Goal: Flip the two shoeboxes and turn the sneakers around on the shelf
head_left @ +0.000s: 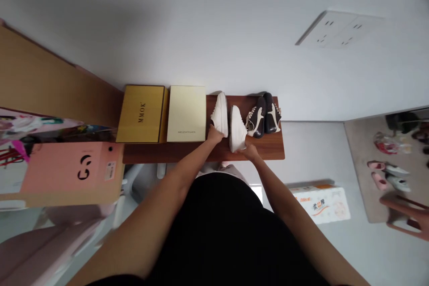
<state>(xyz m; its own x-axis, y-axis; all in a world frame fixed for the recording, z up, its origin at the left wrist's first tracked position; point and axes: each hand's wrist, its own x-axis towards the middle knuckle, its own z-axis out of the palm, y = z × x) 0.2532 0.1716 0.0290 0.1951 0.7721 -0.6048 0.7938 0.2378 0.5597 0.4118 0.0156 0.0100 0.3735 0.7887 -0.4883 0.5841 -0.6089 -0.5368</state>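
Two white sneakers stand side by side on a dark wooden shelf, toes toward the wall. My left hand grips the heel of the left white sneaker. The heel of the right white sneaker is held by my right hand. Just right of them sits a pair of dark brown and cream shoes. Both my forearms reach forward over my black top.
On the shelf's left stand a gold shoebox and a cream shoebox. A pink box juts out at the left. On the floor lie a printed carton, a mat with several shoes, and a stool.
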